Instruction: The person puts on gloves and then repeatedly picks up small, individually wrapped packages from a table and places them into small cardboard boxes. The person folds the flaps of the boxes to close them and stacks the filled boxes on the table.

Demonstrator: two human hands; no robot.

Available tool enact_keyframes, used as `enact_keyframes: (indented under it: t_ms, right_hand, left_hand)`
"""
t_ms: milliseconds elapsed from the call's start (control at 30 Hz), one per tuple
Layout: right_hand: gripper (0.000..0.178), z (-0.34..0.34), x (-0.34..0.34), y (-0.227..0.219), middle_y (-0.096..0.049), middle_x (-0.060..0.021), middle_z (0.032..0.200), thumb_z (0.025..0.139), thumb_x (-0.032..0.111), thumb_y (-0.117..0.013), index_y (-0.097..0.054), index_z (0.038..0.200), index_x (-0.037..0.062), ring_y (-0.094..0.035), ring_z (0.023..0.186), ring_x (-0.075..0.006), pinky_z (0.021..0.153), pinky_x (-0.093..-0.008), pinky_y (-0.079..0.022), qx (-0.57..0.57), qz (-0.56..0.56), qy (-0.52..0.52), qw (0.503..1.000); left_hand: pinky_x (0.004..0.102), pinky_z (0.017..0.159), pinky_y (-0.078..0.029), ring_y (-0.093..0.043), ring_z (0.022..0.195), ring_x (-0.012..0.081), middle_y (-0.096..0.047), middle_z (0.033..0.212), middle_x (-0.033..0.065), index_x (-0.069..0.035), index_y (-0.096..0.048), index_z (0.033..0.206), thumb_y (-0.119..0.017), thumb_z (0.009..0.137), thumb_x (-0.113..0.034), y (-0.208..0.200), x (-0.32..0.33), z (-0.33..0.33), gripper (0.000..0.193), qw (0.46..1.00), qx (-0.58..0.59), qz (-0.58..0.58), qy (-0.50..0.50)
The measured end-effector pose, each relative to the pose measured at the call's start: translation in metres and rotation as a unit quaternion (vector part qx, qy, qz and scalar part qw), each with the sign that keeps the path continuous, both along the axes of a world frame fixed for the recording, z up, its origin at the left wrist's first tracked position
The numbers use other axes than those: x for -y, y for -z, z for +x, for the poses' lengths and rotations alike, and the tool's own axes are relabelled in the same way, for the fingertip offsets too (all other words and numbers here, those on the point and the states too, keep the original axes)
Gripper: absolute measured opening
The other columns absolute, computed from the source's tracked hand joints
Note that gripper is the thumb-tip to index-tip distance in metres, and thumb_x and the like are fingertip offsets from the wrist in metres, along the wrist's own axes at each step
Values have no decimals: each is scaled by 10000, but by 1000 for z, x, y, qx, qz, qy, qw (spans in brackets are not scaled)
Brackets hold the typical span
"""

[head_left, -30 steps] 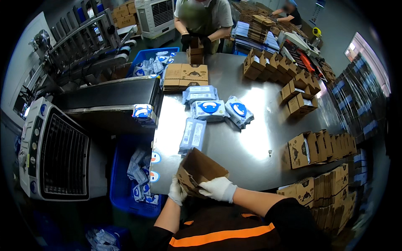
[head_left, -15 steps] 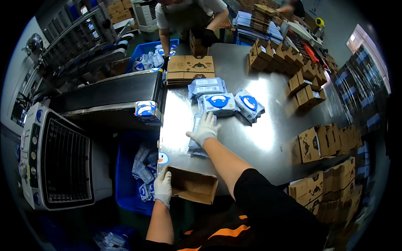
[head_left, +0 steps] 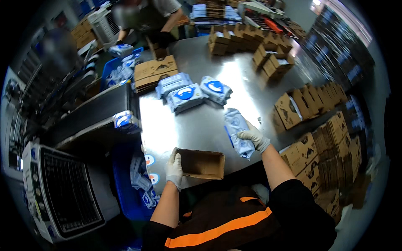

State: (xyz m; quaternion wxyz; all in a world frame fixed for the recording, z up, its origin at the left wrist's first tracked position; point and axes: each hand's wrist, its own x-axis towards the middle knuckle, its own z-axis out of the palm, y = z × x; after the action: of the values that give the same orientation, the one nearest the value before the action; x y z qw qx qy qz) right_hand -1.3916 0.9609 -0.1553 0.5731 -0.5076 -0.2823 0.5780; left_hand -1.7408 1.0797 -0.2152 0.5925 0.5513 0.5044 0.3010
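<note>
My gloved left hand (head_left: 174, 168) grips the left end of an open cardboard box (head_left: 203, 164), whose hollow inside faces me at the table's near edge. In my gloved right hand (head_left: 254, 137) is a light-blue pack of wipes (head_left: 238, 130), held up to the right of the box, fingers wrapped over its side. Farther off on the metal table (head_left: 201, 125), several more packs of wipes (head_left: 186, 95) lie close together, two with a blue printed face upward.
Flattened cartons (head_left: 156, 70) are stacked at the far left. Filled boxes (head_left: 307, 104) stand in rows on the right, above piled cartons (head_left: 331, 146). A blue bin (head_left: 127, 201) and conveyor (head_left: 92, 113) lie left. Across the table, a co-worker (head_left: 146, 19) handles a pack (head_left: 121, 50) and a box.
My right hand has picked up the pack of wipes and carried it rightward, clear of the others. My left hand still grips the box. The whole view has turned.
</note>
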Motion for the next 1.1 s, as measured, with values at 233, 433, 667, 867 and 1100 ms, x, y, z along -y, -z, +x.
enact_keyframes:
  t_ms: [233, 433, 667, 867, 1100]
  right_hand:
    - [1073, -61, 17, -106, -541, -156, 1409, 646, 104, -801, -272, 1578, 54, -572, 1211, -230, 1017, -353, -473, 67, -92, -334, 936]
    - [989, -40, 40, 5, -588, -150, 1358, 757, 150, -798, -259, 1582, 63, -616, 1151, -216, 984, -335, -492, 7, -170, -323, 931]
    - [333, -78, 71, -65, -701, -154, 1082, 953, 293, -563, -587, 1250, 144, -681, 1001, -360, 854, -453, -547, 596, -80, -210, 771]
    - [184, 25, 118, -9, -705, -180, 955, 932, 159, -499, -606, 1073, 106, -705, 890, -347, 737, -492, -550, 671, -214, -89, 704]
    - [347, 179, 119, 2, -620, -198, 1236, 922, 116, -538, -553, 1263, 60, -620, 1136, -321, 947, -438, -511, 715, -275, 250, 592]
  left_hand:
    - [328, 1007, -475, -597, 1165, 207, -606, 1333, 122, 12, -528, 1403, -514, 1052, -245, 11, 31, 76, 435, 959, 200, -173, 105]
    - [318, 924, -507, -625, 1071, 194, -652, 1214, 100, 19, -587, 1316, -525, 1049, -304, -4, 54, 113, 423, 973, 162, -129, 105]
    - [340, 1040, -451, -572, 1188, 224, -586, 1328, 120, 28, -509, 1366, -471, 1068, -314, 13, 51, 131, 455, 963, 230, -125, 63]
    - [413, 1215, -218, -280, 1484, 277, -305, 1601, 165, -16, -279, 1547, -408, 1064, -454, -13, 80, 205, 665, 940, 189, -231, 163]
    - [340, 1101, -392, -547, 1280, 239, -618, 1345, 137, 3, -516, 1425, -549, 1014, -262, 9, 153, 276, 490, 846, -28, -229, 481]
